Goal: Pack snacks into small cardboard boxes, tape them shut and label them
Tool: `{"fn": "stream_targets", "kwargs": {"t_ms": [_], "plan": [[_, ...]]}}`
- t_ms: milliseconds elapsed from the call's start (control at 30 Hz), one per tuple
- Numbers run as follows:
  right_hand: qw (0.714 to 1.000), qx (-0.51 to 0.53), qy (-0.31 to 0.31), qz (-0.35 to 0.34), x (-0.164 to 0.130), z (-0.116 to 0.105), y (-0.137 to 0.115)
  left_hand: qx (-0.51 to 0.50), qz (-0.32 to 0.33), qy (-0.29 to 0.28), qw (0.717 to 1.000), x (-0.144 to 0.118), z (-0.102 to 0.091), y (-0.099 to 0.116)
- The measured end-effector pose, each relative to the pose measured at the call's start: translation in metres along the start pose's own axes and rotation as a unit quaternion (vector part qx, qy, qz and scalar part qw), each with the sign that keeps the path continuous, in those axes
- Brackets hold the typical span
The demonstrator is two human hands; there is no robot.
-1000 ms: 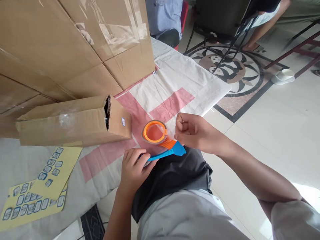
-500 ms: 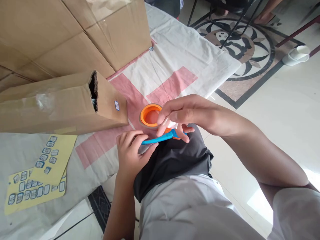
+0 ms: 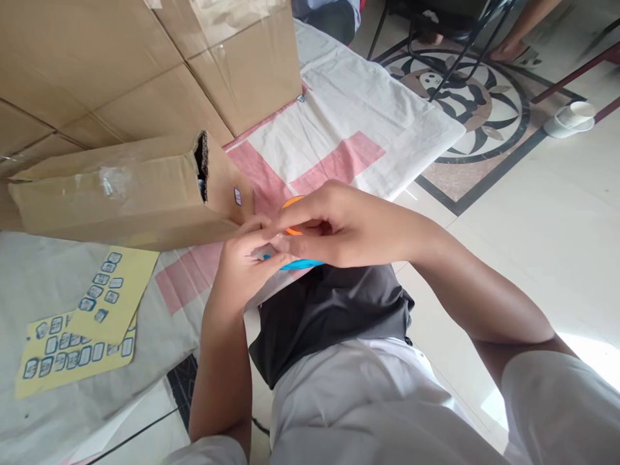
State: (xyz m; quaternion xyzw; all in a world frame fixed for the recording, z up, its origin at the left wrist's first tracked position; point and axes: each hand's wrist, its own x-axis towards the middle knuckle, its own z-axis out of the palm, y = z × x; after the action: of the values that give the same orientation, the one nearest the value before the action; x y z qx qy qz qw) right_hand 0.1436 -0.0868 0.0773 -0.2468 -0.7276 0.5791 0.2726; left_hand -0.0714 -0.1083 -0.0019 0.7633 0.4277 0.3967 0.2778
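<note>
A blue plastic handle (image 3: 301, 265) lies low between my hands at the table's near edge. My left hand (image 3: 242, 255) is closed on its left end, with thumb and fingers pinched together. My right hand (image 3: 334, 226) arches over the handle, and its thumb and fingertips are pressed together against my left fingertips. Whatever those right fingers pinch is too small and covered to make out. Behind the right fingers shows part of an orange round cup-like piece (image 3: 290, 203); most of it is hidden.
A long cardboard box (image 3: 159, 194) with a torn open end lies at the left, before stacked cartons (image 3: 252, 71). Yellow sticker sheets (image 3: 116, 303) rest on the cloth-covered table (image 3: 349, 84). A person's leg (image 3: 523, 29), a chair and white cups (image 3: 570, 121) are beyond.
My right hand has moved left and its spread fingers have closed, meeting my left fingertips. The orange piece and blue handle are now more covered. The view has shifted slightly.
</note>
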Motion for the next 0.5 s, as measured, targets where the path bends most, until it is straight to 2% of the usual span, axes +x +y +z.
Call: {"fn": "stream_targets", "kwargs": {"t_ms": [67,133,233,300,367,433,500], "plan": [[0.997,-0.072,0.029,-0.018,-0.013,-0.003,0.0,-0.026,0.008,-0.002,1.0,0.0,-0.003,-0.003],[0.983,-0.162,0.086,-0.015,-0.028,-0.002,0.003,-0.046,0.005,0.003,0.999,0.0,-0.003,-0.005],[0.935,-0.313,0.161,0.036,-0.048,0.011,0.019,-0.047,0.012,0.012,0.999,-0.002,-0.003,-0.009],[0.9,-0.401,0.156,0.075,-0.059,0.025,0.036,-0.046,0.033,0.02,0.998,-0.003,-0.004,-0.011],[0.881,-0.442,0.139,0.094,-0.068,0.037,0.055,-0.045,0.054,0.028,0.997,-0.003,-0.006,-0.012],[0.891,-0.427,0.133,0.082,-0.076,0.043,0.071,-0.046,0.07,0.042,0.996,-0.003,-0.01,-0.015],[0.923,-0.36,0.131,0.035,-0.081,0.042,0.081,-0.065,0.078,0.049,0.994,-0.003,-0.014,-0.017]]}}
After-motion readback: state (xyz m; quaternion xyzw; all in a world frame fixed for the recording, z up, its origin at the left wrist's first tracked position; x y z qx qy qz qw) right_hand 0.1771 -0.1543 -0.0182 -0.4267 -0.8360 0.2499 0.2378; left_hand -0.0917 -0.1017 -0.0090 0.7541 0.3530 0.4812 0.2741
